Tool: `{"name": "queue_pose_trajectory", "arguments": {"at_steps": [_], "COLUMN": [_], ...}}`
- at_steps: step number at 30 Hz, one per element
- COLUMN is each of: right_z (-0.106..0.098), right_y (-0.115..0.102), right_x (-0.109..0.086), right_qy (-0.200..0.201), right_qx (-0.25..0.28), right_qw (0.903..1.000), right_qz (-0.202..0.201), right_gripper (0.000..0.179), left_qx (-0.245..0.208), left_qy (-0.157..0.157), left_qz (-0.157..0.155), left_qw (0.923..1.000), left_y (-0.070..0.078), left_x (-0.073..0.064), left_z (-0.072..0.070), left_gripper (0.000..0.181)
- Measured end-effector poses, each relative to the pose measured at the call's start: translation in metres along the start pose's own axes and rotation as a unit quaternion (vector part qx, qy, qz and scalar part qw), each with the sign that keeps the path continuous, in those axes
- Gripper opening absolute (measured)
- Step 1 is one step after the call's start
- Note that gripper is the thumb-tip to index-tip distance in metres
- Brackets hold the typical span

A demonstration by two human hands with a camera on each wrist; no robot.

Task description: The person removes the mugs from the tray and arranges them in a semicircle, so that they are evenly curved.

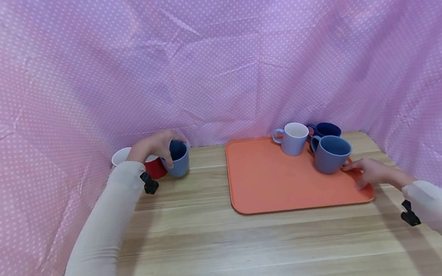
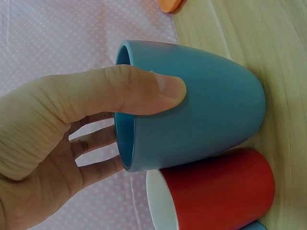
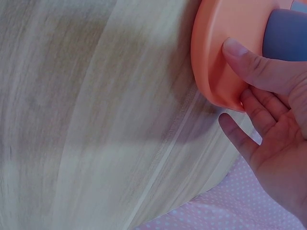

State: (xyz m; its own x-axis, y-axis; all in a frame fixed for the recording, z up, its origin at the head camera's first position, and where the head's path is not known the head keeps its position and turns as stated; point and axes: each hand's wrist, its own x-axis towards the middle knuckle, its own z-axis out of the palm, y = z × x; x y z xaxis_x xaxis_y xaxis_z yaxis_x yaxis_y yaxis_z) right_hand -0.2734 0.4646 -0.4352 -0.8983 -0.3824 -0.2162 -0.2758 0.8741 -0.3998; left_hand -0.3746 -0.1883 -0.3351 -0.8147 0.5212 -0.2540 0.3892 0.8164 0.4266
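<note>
My left hand (image 1: 156, 145) grips a blue mug (image 2: 201, 103) by its rim, thumb on the outer wall; no handle shows. Whether its base touches the table cannot be told. Beside it stands a red mug (image 2: 220, 191) with a white inside, partly covered by my hand in the head view. On the far right, my right hand (image 1: 372, 171) holds the edge of an orange tray (image 1: 274, 182), thumb over the rim and fingers against the outer side. Close to those fingers stands a blue-grey mug (image 1: 330, 155) on the tray.
A pale lilac mug (image 1: 294, 139) stands at the tray's back, and a dark blue mug (image 1: 327, 129) behind the blue-grey one. At far left, a white-rimmed cup (image 1: 121, 156) is partly hidden by my arm. Pink dotted cloth (image 1: 213, 67) hangs behind the wooden table (image 1: 200, 248).
</note>
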Motion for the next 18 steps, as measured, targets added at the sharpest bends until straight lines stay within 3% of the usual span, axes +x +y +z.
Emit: {"name": "queue_pose_trajectory", "arguments": {"at_steps": [18], "right_z": [0.0015], "right_y": [0.0002], "right_x": [-0.0006], "right_qy": [-0.002], "right_qx": [0.005], "right_qw": [1.0], "right_qz": [0.008], "right_gripper": [0.063], "left_qx": [-0.022], "left_qy": [-0.014], "left_qz": [-0.02], "left_qw": [0.9994], "left_y": [-0.006], "left_x": [0.0028], "left_z": [0.006], "left_gripper": [0.086]}}
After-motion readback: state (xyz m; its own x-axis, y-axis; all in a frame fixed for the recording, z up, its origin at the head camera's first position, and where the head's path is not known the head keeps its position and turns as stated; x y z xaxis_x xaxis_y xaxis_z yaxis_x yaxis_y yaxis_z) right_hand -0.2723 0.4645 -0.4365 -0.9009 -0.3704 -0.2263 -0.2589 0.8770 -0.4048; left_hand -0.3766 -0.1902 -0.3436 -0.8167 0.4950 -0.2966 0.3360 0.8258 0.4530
